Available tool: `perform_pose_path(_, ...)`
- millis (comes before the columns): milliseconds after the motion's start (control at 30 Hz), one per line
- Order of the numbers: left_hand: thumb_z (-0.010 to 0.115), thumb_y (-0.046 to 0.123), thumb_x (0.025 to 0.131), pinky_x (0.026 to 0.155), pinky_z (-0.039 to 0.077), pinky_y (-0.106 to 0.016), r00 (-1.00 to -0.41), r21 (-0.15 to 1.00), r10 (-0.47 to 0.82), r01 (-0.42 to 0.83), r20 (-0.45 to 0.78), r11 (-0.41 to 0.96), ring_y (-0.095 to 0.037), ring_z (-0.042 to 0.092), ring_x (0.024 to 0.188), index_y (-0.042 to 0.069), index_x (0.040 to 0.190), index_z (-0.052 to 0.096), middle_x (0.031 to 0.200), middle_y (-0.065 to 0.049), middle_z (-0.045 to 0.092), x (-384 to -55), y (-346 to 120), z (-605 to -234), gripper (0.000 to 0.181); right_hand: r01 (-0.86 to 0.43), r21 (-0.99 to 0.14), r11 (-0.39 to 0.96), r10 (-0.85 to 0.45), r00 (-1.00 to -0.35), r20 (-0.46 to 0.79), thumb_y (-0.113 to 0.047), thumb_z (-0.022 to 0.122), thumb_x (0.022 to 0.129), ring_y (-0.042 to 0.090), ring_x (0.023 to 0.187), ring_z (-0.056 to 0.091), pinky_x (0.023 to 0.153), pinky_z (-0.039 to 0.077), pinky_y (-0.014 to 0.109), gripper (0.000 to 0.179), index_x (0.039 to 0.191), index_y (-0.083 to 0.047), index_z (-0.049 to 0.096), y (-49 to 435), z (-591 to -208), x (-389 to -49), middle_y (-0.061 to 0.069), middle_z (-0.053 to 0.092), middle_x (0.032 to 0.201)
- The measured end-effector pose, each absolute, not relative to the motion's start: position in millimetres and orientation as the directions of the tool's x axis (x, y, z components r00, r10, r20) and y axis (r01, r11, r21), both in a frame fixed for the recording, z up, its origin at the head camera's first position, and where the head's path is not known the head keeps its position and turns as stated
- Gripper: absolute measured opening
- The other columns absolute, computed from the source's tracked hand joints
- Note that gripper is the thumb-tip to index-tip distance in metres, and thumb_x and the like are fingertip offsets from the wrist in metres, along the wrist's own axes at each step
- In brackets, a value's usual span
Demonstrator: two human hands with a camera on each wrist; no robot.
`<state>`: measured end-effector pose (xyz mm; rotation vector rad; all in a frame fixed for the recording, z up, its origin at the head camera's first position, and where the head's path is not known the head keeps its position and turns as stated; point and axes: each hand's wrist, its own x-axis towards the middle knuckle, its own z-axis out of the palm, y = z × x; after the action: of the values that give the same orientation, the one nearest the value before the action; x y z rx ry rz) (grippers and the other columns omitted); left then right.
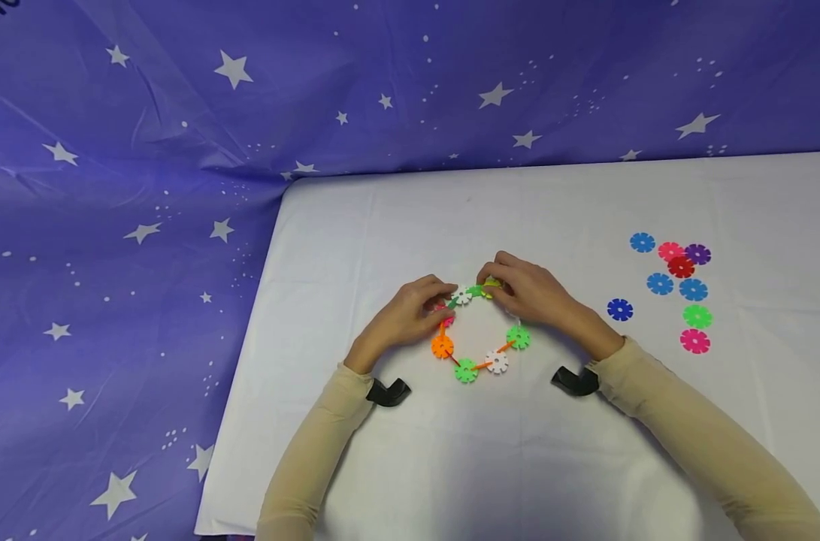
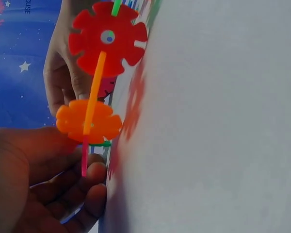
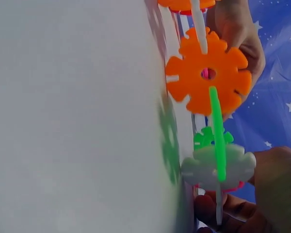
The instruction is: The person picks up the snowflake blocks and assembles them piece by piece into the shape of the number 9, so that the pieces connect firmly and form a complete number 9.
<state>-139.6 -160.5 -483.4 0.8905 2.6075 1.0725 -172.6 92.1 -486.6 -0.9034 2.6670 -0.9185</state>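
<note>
A ring of slotted plastic snowflake discs, joined edge to edge, lies before me in the head view. Along its near side are an orange disc point(image 1: 442, 346), a green disc point(image 1: 466, 370) and a white disc point(image 1: 497, 361). My left hand point(image 1: 410, 309) grips the ring's upper left, by a pink disc point(image 1: 448, 320) and another white disc point(image 1: 461, 294). At the top right, my right hand point(image 1: 528, 291) pinches a yellow disc point(image 1: 492, 285), partly covered by the fingers. A red disc point(image 2: 87, 36) stands upright near the tabletop in the left wrist view.
Several loose discs lie to the right on the white-covered table point(image 1: 653, 436), among them a dark blue disc point(image 1: 620, 309) and a purple disc point(image 1: 699, 254). Behind the table hangs a purple starry cloth point(image 1: 382, 68). Each wrist carries a black mount point(image 1: 388, 392).
</note>
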Motion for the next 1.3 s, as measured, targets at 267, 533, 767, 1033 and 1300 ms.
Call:
perform_pose_path(267, 0.073, 0.025, 0.089, 0.083, 0.047, -0.031, -0.815, 0.643, 0.577, 0.47, 0.052, 0.605, -0.018, 0.056, 0.091, 0.005, 0.127, 0.062, 0.104, -0.006, 0.062, -142.1, -161.6, -476.0, 0.045, -0.446, -0.647, 0.618, -0.613, -0.789, -0.042, -0.026, 0.07, 0.091, 0.016, 0.077, 0.052, 0.067, 0.044, 0.032, 0.037, 0.124, -0.014, 0.06, 96.1, -482.4, -173.6, 0.004, 0.057, 0.103)
perform_pose_path(533, 0.074, 0.028, 0.088, 0.099, 0.042, -0.031, -0.727, 0.561, 0.687, 0.574, 0.015, 0.596, -0.016, 0.048, 0.114, 0.021, 0.138, 0.057, 0.123, -0.002, 0.055, -159.4, -141.9, -458.1, 0.054, -0.413, -0.647, 0.641, -0.555, -0.831, -0.02, -0.03, 0.076, 0.086, 0.017, 0.082, 0.051, 0.069, 0.044, 0.033, 0.055, 0.133, -0.01, 0.054, 141.0, -478.6, -158.9, 0.007, 0.056, 0.106)
perform_pose_path(767, 0.075, 0.023, 0.087, 0.092, 0.043, -0.029, -0.653, 0.58, 0.738, 0.54, -0.169, 0.61, -0.017, 0.049, 0.106, 0.028, 0.142, 0.053, 0.122, -0.001, 0.058, -175.4, -134.9, -451.7, 0.06, -0.351, -0.643, 0.681, -0.465, -0.886, -0.009, -0.023, 0.077, 0.085, 0.015, 0.079, 0.05, 0.067, 0.045, 0.027, 0.038, 0.118, -0.009, 0.063, 177.6, -476.6, -129.5, 0.001, 0.058, 0.093)
perform_pose_path(1033, 0.077, 0.019, 0.085, 0.098, 0.045, -0.033, -0.623, 0.648, 0.754, 0.489, -0.208, 0.584, -0.014, 0.057, 0.106, 0.018, 0.13, 0.064, 0.115, 0.0, 0.064, -190.0, -133.1, -453.6, 0.047, -0.339, -0.663, 0.667, -0.476, -0.879, -0.03, -0.019, 0.076, 0.085, 0.013, 0.071, 0.048, 0.061, 0.041, 0.023, 0.026, 0.107, -0.01, 0.065, 168.8, -479.6, -117.6, -0.002, 0.056, 0.083)
perform_pose_path(1300, 0.079, 0.026, 0.083, 0.097, 0.045, -0.032, -0.617, 0.688, 0.766, 0.478, -0.18, 0.546, -0.013, 0.058, 0.105, 0.017, 0.134, 0.061, 0.114, 0.0, 0.065, -190.0, -137.8, -460.6, 0.054, -0.326, -0.641, 0.695, -0.479, -0.875, -0.074, -0.042, 0.086, 0.072, 0.011, 0.068, 0.043, 0.057, 0.038, 0.023, 0.066, 0.12, -0.008, 0.057, 139.9, -477.2, -110.8, 0.001, 0.057, 0.094)
